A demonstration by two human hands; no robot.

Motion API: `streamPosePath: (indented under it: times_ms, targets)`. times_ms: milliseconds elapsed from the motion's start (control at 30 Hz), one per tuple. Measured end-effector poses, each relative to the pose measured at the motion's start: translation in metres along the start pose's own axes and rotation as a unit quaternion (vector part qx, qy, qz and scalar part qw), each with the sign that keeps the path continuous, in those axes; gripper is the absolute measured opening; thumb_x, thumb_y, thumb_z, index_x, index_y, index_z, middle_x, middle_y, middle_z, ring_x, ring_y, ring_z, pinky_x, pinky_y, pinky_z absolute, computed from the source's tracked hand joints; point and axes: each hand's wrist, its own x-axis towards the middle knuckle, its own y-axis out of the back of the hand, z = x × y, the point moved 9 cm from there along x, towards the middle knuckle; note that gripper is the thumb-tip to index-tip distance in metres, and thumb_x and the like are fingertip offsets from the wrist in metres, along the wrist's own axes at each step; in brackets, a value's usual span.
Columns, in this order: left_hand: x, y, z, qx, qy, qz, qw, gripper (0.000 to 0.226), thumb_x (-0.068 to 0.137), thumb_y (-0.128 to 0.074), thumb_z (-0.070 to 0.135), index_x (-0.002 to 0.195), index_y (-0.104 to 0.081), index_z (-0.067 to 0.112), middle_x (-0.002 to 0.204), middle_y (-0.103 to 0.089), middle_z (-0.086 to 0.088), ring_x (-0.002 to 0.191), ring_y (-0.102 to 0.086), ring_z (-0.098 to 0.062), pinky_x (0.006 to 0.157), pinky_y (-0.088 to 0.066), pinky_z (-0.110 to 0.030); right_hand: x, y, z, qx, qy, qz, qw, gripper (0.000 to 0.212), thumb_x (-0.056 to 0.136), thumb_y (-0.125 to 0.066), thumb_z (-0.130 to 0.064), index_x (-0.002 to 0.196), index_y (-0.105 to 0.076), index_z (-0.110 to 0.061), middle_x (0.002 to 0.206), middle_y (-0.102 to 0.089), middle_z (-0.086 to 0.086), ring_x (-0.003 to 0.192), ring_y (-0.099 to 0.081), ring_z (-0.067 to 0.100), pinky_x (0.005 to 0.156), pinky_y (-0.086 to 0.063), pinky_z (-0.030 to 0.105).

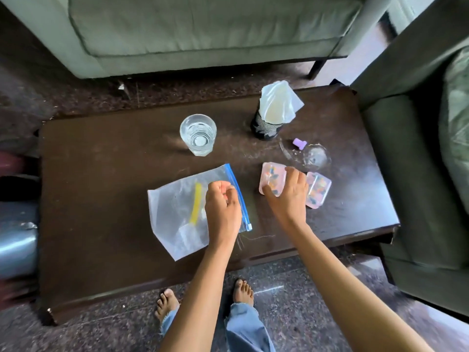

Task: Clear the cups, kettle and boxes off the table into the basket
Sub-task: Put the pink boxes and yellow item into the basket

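Head view. Dark wooden surface [101,174]: zip bag [182,212] flat, left hand [222,204] loosely curled at its blue seal, holding nothing evident. Right hand [286,191], grip closed on pink box [272,179], apparently for lifting; second pink box [318,190] beside. Water glass [198,134] upright behind. Basket unseen.

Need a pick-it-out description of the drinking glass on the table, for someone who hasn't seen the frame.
Start at the dark wooden table in front of the grey sofa. On its far side, left of the black mesh holder stuffed with a plastic bag, stands the glass. It is the only upright, clear, round tumbler there.
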Motion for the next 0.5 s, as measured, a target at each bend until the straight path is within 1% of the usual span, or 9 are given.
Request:
streamPosePath:
  times_ms: [100, 200, 233, 300, 333, 367, 433, 467, 500]
  targets:
    - [0.000, -0.014, 0.001, 0.006, -0.004, -0.020, 1.000, 0.013, 0.097, -0.045, 0.016, 0.106, -0.052, 0.009, 0.109, -0.062, -0.004, 0.094, -0.056, -0.012, 0.076, -0.039, -0.015, 0.020, 0.004, 0.009, 0.028, -0.017, 0.024, 0.999, 0.048, 0.082, -0.068, -0.021, 0.121, -0.049, -0.001, 0.119, -0.050, 0.019, 0.109, -0.044, 0.035, 0.094, -0.035, 0.039]
    - [-0.001, -0.023, 0.002, 0.003, -0.005, -0.029, 1.000, 0.014, 0.096, -0.046, 0.016, 0.106, -0.052, 0.008, 0.110, -0.062, -0.006, 0.096, -0.057, -0.016, 0.079, -0.041, -0.020, 0.046, 0.013, 0.020, 0.036, -0.029, 0.052, 0.998, 0.039, 0.087, -0.059, -0.014, 0.123, -0.048, -0.003, 0.123, -0.048, 0.020, 0.111, -0.042, 0.038, 0.095, -0.033, 0.040]
    - [-0.001, -0.026, 0.001, 0.002, -0.004, -0.033, 0.999, 0.014, 0.096, -0.047, 0.016, 0.106, -0.052, 0.007, 0.111, -0.062, -0.007, 0.098, -0.058, -0.018, 0.080, -0.042, -0.021, 0.056, 0.016, 0.022, 0.037, -0.026, 0.056, 0.997, 0.038, 0.088, -0.055, -0.010, 0.125, -0.048, -0.004, 0.125, -0.048, 0.019, 0.113, -0.041, 0.037, 0.094, -0.031, 0.036]
    - [-0.002, -0.032, 0.001, 0.008, -0.003, -0.041, 0.999, 0.014, 0.096, -0.047, 0.016, 0.107, -0.052, 0.008, 0.113, -0.061, -0.007, 0.101, -0.058, -0.019, 0.080, -0.042, -0.022, 0.076, 0.020, 0.025, 0.023, -0.008, 0.054, 0.998, 0.041, 0.088, -0.046, 0.000, 0.128, -0.048, -0.006, 0.130, -0.049, 0.016, 0.118, -0.041, 0.034, 0.089, -0.025, 0.024]
    - [-0.002, -0.034, 0.001, 0.013, -0.003, -0.043, 0.999, 0.015, 0.096, -0.048, 0.016, 0.108, -0.052, 0.009, 0.113, -0.060, -0.006, 0.102, -0.057, -0.019, 0.080, -0.042, -0.022, 0.086, 0.020, 0.027, 0.006, 0.002, 0.046, 0.999, 0.044, 0.087, -0.043, 0.003, 0.131, -0.048, -0.005, 0.135, -0.048, 0.016, 0.122, -0.040, 0.035, 0.090, -0.024, 0.022]
    - [-0.002, -0.036, 0.001, 0.016, -0.003, -0.044, 0.999, 0.015, 0.096, -0.048, 0.016, 0.108, -0.052, 0.009, 0.113, -0.060, -0.006, 0.102, -0.057, -0.019, 0.079, -0.041, -0.022, 0.096, 0.019, 0.029, -0.011, 0.006, 0.031, 0.999, 0.048, 0.088, -0.041, 0.006, 0.134, -0.046, -0.005, 0.141, -0.044, 0.016, 0.127, -0.038, 0.036, 0.096, -0.024, 0.024]
    - [-0.002, -0.039, 0.004, 0.016, -0.006, -0.042, 0.999, 0.015, 0.096, -0.048, 0.016, 0.107, -0.052, 0.008, 0.113, -0.060, -0.007, 0.101, -0.056, -0.019, 0.079, -0.041, -0.021, 0.109, 0.011, 0.036, -0.039, 0.002, -0.021, 0.999, 0.057, 0.089, -0.039, 0.008, 0.144, -0.039, -0.009, 0.155, -0.028, 0.018, 0.138, -0.027, 0.038, 0.110, -0.024, 0.036]
    - [-0.002, -0.040, 0.005, 0.015, -0.008, -0.042, 0.999, 0.015, 0.096, -0.048, 0.016, 0.107, -0.052, 0.008, 0.113, -0.060, -0.008, 0.100, -0.056, -0.018, 0.079, -0.041, -0.021, 0.113, 0.005, 0.039, -0.057, 0.001, -0.055, 0.997, 0.062, 0.089, -0.039, 0.010, 0.147, -0.035, -0.013, 0.159, -0.018, 0.018, 0.142, -0.021, 0.038, 0.113, -0.024, 0.042]
    - [-0.002, -0.041, 0.006, 0.015, -0.009, -0.041, 0.999, 0.015, 0.096, -0.048, 0.015, 0.107, -0.052, 0.007, 0.113, -0.060, -0.008, 0.100, -0.056, -0.018, 0.079, -0.042, -0.022, 0.115, -0.003, 0.041, -0.077, 0.002, -0.091, 0.993, 0.067, 0.089, -0.039, 0.011, 0.149, -0.032, -0.017, 0.161, -0.011, 0.016, 0.144, -0.016, 0.038, 0.114, -0.023, 0.045]
